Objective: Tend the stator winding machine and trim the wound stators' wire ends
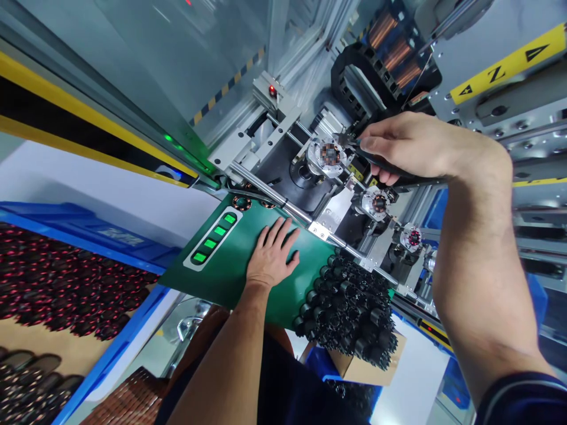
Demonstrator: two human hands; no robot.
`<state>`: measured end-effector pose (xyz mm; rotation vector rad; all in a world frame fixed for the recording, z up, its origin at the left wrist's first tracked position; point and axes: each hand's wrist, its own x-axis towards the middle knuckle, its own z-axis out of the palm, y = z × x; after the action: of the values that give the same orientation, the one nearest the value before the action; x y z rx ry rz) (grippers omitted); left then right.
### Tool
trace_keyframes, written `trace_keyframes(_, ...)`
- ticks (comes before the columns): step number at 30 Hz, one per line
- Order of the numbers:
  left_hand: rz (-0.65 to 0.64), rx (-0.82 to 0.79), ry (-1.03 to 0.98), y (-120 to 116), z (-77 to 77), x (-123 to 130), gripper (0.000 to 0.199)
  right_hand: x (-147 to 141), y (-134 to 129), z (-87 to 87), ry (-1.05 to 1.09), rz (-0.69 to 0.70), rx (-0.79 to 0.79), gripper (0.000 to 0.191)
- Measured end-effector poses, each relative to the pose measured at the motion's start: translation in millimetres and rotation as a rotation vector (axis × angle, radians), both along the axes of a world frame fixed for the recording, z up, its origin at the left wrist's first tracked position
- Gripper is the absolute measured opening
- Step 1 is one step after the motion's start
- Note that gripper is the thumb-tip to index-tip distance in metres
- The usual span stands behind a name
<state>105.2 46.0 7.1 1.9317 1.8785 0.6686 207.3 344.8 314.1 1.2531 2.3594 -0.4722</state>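
Note:
My left hand (271, 257) lies flat with spread fingers on the green work surface (221, 277), holding nothing. My right hand (403, 144) is closed round black-handled pliers (376, 158), reaching over the machine. The metal tip of the pliers is beside the nearest round metal fixture (325, 158), which holds a copper-wound ring; whether the tip touches wire I cannot tell. Below my right hand, another fixture (373, 203) also holds a wound ring. Farther right sits a fixture (411, 237) with a reddish ring.
A pile of black rings (354, 307) stands right of my left hand. Two copper-wound rings (241, 203) lie near the rail (283, 203). A panel with green buttons (213, 239) is at left. Blue trays (110, 230) hold many wound parts. Copper spools (394, 47) stand behind.

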Motion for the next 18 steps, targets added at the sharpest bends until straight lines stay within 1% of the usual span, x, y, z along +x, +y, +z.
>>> trace_keyframes(2, -0.003, -0.009, -0.015, 0, 0.0, 0, 0.063, -2, -3, 1.8, -0.084, 0.018, 0.020, 0.048)
trace_keyframes(3, -0.005, -0.016, -0.022, 0, 0.0, 0, 0.063, -4, -4, 3.5, -0.103, 0.033, 0.043, 0.049)
trace_keyframes(7, -0.007, -0.029, -0.022, 0, -0.4, 0, 0.063, -9, -11, 15.2, -0.107, 0.049, 0.156, 0.042)
trace_keyframes(9, -0.004, -0.015, -0.009, -1, -1.1, 0, 0.063, -12, -13, 21.3, -0.111, 0.044, 0.161, 0.035)
trace_keyframes(11, -0.002, 0.000, -0.002, -1, -1.7, 1, 0.062, -14, -12, 24.3, -0.134, 0.071, 0.160, 0.031)
trace_keyframes(12, -0.001, 0.002, -0.004, -1, -1.9, 1, 0.062, -14, -10, 24.3, -0.156, 0.102, 0.165, 0.034)
trace_keyframes(13, -0.001, 0.001, -0.009, -1, -2.0, 1, 0.063, -14, -7, 23.3, -0.177, 0.147, 0.170, 0.040)
trace_keyframes(16, -0.005, -0.015, -0.028, -1, -1.5, 1, 0.064, -13, 2, 16.8, -0.188, 0.275, 0.182, 0.066)
trace_keyframes(18, -0.008, -0.024, -0.036, -1, -0.8, 0, 0.064, -12, 7, 12.3, -0.176, 0.303, 0.188, 0.073)
